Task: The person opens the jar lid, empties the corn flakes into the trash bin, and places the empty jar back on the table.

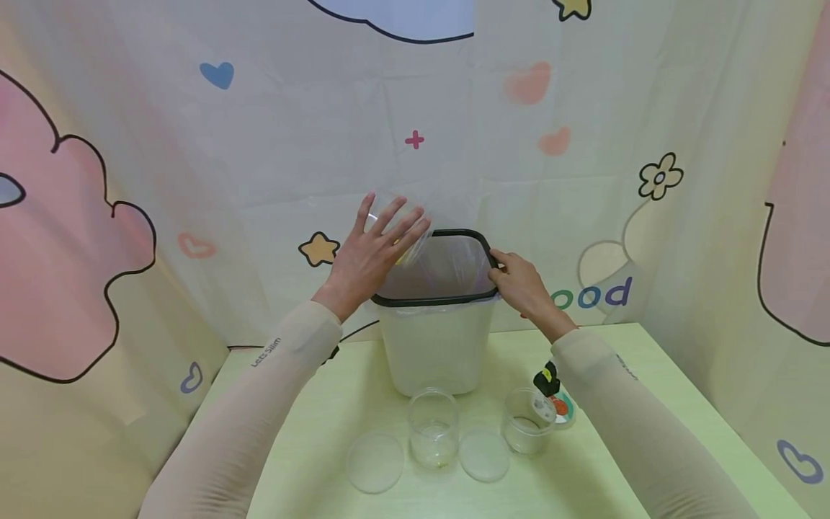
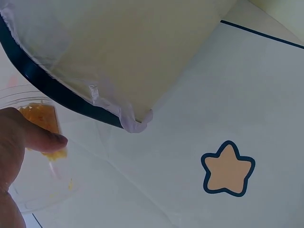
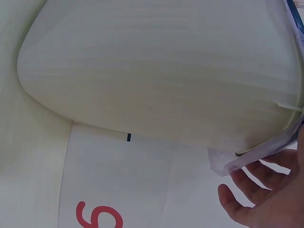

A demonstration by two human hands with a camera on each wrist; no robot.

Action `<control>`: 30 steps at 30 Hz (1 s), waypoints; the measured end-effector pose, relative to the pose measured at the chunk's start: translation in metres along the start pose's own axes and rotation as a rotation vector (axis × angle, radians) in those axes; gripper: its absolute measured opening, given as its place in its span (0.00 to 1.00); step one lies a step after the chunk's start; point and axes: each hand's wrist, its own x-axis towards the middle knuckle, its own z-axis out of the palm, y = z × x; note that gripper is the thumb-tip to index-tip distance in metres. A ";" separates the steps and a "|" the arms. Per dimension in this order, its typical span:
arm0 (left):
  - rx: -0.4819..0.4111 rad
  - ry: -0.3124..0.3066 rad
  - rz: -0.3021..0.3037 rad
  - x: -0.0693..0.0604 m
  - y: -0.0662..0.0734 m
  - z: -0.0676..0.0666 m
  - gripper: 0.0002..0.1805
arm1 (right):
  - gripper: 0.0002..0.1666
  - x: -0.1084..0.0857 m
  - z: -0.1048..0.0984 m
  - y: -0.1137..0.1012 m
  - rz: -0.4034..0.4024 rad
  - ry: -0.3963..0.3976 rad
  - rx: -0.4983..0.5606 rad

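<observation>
A white trash bin (image 1: 434, 349) with a black rim (image 1: 441, 300) and a clear plastic liner (image 1: 463, 265) stands on the table. Above the left side of its opening, my left hand (image 1: 372, 256) holds a clear plastic tub (image 2: 40, 183) tipped over toward the bin. Orange-yellow food (image 2: 40, 118) shows inside the tub in the left wrist view, beside the thumb. My right hand (image 1: 521, 285) grips the rim at the bin's right side. In the right wrist view its fingers (image 3: 249, 185) curl by the liner's folded edge, and part of the hand is out of frame.
In front of the bin stand two more clear tubs (image 1: 433, 429) (image 1: 527, 425). Two round translucent lids (image 1: 375, 463) (image 1: 484, 455) lie on the pale table (image 1: 311, 404). A colourful round item (image 1: 563, 408) is by the right tub. A printed curtain (image 1: 292, 144) hangs behind.
</observation>
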 end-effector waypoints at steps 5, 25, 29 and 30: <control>0.010 -0.031 0.015 0.000 -0.001 0.000 0.61 | 0.33 0.001 0.000 0.000 -0.002 -0.003 -0.002; 0.051 -0.064 0.070 0.001 -0.003 0.000 0.62 | 0.33 0.001 0.001 0.000 0.001 -0.003 0.016; 0.054 -0.065 0.071 0.000 -0.004 -0.001 0.61 | 0.33 0.000 0.000 0.000 0.003 -0.001 0.020; 0.055 -0.065 0.071 0.000 -0.004 -0.001 0.60 | 0.33 0.000 0.000 0.000 0.002 -0.001 0.019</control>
